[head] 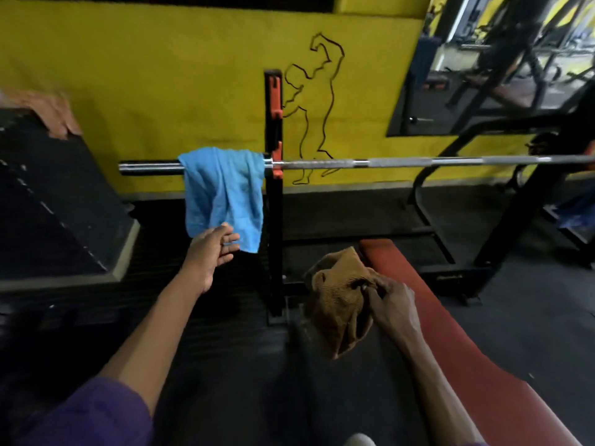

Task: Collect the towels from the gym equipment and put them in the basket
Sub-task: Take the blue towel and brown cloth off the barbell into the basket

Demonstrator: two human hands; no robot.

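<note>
A light blue towel (pixel 223 191) hangs draped over the left end of a steel barbell (pixel 402 162) resting on a black rack. My left hand (pixel 214 249) is stretched out just below and in front of the towel's lower edge, fingers apart, holding nothing. My right hand (pixel 391 304) is closed on a bunched brown towel (pixel 338 304), held beside the red bench pad. A pinkish cloth (pixel 48 111) lies blurred on top of a black box at the far left. No basket is in view.
The black rack upright (pixel 274 194) with orange hooks stands right of the blue towel. A red bench (pixel 467 342) runs from centre to lower right. A black plyo box (pixel 54 201) sits left. A yellow wall and a mirror are behind; black machine frames stand right.
</note>
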